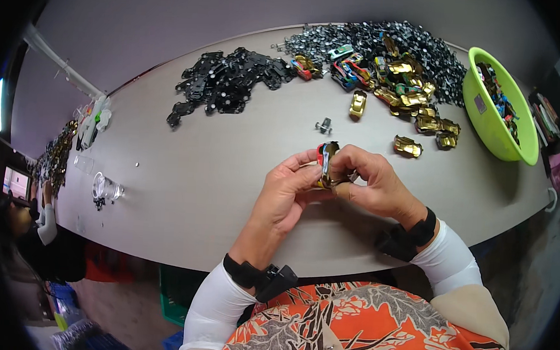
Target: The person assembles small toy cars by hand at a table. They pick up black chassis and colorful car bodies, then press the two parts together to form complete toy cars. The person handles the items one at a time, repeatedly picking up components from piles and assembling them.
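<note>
Toy car in the hands: a small, glossy toy car in red, blue and white with gold-yellow edging (324,157), held up above the counter, its length running roughly away from the person, between both hands.
Left grip: narrow, holding the car; the left hand (285,191) has its thumb along the car's near left side and its fingers behind it, so the car lies at the fingertips — clear of the palm.
Right grip: narrow too; the right hand (377,183) has its curled forefinger and thumb closed in on the car's right side. A small shiny bit shows among these fingers, too covered to identify.
Counter: a wide, pale grey, smooth-topped counter (230,153) beneath both hands.
Wheel piece: a small silver-and-black metal wheel-and-axle piece (323,126), just beyond the held car.
Gold cars: a single shiny gold toy car (357,105) farther off, and another gold toy car lying apart (408,146), beyond the right hand.
Heaps: flat black plastic car bases (228,79) to the far left; a mound of small black-and-silver wheel parts (429,49) at the back — mixed colourful and gold cars (400,99) in front of it.
Bowl: a lime-green round plastic bowl (494,133) at the right, with more cars inside.
</note>
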`<act>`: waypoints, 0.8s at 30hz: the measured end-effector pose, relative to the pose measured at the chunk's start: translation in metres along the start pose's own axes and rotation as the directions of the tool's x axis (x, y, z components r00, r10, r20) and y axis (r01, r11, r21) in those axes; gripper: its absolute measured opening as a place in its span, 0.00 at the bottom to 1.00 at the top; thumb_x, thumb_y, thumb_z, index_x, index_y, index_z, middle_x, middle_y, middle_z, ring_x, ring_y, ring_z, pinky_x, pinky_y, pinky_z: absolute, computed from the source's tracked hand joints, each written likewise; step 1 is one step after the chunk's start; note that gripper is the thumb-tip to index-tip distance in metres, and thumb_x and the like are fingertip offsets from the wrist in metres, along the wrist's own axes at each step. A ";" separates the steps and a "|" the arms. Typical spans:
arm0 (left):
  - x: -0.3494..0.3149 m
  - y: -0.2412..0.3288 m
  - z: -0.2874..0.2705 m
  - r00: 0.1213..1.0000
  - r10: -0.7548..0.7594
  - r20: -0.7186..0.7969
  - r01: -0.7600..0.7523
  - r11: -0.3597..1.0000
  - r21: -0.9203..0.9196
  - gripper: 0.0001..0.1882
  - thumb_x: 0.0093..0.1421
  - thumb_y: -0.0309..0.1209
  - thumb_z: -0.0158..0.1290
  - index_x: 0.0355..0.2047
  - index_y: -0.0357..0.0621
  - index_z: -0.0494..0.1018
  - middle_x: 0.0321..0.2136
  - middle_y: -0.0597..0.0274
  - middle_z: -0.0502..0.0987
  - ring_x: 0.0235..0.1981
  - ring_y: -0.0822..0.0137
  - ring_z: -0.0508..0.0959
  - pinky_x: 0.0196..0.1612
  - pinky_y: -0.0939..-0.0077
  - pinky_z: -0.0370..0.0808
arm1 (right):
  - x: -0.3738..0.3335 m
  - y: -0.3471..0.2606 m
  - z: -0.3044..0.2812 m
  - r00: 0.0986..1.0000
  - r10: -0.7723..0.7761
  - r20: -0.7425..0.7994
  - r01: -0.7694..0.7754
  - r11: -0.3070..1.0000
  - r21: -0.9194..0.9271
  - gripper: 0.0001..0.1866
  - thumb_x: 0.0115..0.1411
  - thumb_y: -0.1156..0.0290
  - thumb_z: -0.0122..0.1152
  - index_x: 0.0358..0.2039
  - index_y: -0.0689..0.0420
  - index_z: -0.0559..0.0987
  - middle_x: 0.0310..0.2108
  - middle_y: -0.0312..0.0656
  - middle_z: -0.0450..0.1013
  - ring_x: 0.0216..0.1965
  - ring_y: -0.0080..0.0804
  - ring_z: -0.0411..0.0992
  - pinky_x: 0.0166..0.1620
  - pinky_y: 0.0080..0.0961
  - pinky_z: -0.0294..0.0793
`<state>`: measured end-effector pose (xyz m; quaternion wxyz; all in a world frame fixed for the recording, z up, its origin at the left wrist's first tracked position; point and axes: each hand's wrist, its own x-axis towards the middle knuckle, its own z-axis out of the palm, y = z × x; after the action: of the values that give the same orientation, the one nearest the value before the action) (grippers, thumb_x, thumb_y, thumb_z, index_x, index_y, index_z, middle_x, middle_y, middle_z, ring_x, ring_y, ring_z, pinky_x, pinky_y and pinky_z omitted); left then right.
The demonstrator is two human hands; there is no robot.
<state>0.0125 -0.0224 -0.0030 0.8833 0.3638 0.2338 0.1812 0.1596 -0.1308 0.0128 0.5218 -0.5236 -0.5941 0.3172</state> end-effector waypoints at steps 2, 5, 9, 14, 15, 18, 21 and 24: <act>-0.001 -0.002 0.002 0.998 0.046 -0.039 -0.041 0.994 0.100 0.20 0.53 0.23 0.55 0.47 0.35 0.68 0.35 0.59 0.76 0.34 0.70 0.77 0.34 0.75 0.79 | -0.003 0.002 -0.008 0.991 0.117 -0.058 -0.110 0.988 0.107 0.10 0.48 0.81 0.55 0.34 0.61 0.71 0.27 0.31 0.68 0.29 0.15 0.65 0.34 0.16 0.67; -0.002 -0.006 -0.013 0.993 0.084 -0.080 -0.059 0.961 0.271 0.20 0.51 0.21 0.55 0.46 0.33 0.69 0.38 0.59 0.75 0.35 0.70 0.77 0.34 0.74 0.80 | 0.000 0.016 -0.016 0.952 0.143 -0.272 -0.104 0.983 0.154 0.12 0.47 0.81 0.57 0.35 0.60 0.72 0.29 0.30 0.68 0.27 0.12 0.63 0.29 0.12 0.64; -0.003 -0.007 -0.006 0.998 0.062 -0.017 -0.052 0.940 0.337 0.18 0.51 0.21 0.56 0.44 0.33 0.70 0.35 0.59 0.75 0.33 0.72 0.76 0.35 0.75 0.80 | 0.002 0.012 -0.011 0.955 0.223 -0.197 -0.207 0.973 0.100 0.14 0.47 0.76 0.63 0.36 0.60 0.72 0.28 0.31 0.69 0.25 0.14 0.62 0.29 0.14 0.65; -0.002 -0.014 -0.007 0.994 0.105 0.000 -0.099 0.944 0.315 0.14 0.54 0.23 0.54 0.42 0.33 0.70 0.35 0.57 0.75 0.33 0.70 0.77 0.35 0.75 0.79 | 0.002 0.014 -0.011 0.940 0.308 -0.148 -0.271 0.935 0.228 0.20 0.46 0.78 0.62 0.40 0.59 0.67 0.31 0.35 0.68 0.30 0.15 0.65 0.32 0.14 0.66; -0.001 -0.014 -0.009 0.993 0.116 -0.029 -0.103 0.955 0.279 0.13 0.55 0.23 0.53 0.42 0.33 0.69 0.35 0.57 0.75 0.34 0.68 0.77 0.36 0.75 0.79 | 0.003 0.013 -0.012 0.935 0.321 -0.149 -0.277 0.926 0.257 0.20 0.46 0.78 0.62 0.40 0.59 0.66 0.31 0.35 0.68 0.31 0.15 0.66 0.32 0.14 0.67; 0.002 -0.009 -0.014 0.988 0.126 -0.091 -0.111 0.982 0.153 0.13 0.57 0.24 0.51 0.42 0.33 0.68 0.36 0.54 0.75 0.37 0.63 0.78 0.37 0.72 0.80 | 0.003 0.012 -0.018 0.913 0.342 -0.220 -0.299 0.931 0.209 0.19 0.47 0.78 0.61 0.40 0.62 0.67 0.27 0.36 0.69 0.27 0.17 0.65 0.30 0.16 0.67; 0.000 -0.002 -0.019 0.994 0.084 -0.062 -0.083 0.996 0.024 0.15 0.59 0.28 0.49 0.45 0.32 0.66 0.37 0.48 0.75 0.38 0.57 0.78 0.37 0.66 0.81 | 0.002 0.010 -0.024 0.929 0.123 -0.350 -0.210 0.951 -0.225 0.16 0.46 0.80 0.58 0.37 0.62 0.69 0.27 0.36 0.69 0.26 0.17 0.65 0.29 0.15 0.66; -0.003 0.003 -0.021 1.000 0.002 0.016 -0.002 1.000 -0.003 0.16 0.59 0.29 0.49 0.44 0.31 0.66 0.36 0.47 0.75 0.33 0.58 0.79 0.32 0.72 0.80 | 0.004 0.012 -0.026 0.905 0.047 -0.422 -0.131 0.976 -0.174 0.09 0.48 0.79 0.57 0.32 0.62 0.72 0.25 0.33 0.69 0.24 0.15 0.63 0.26 0.14 0.63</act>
<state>-0.0024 -0.0101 -0.0133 0.8855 0.3641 0.2263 0.1794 0.1887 -0.1286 0.0090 0.5663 -0.6550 -0.4735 0.1615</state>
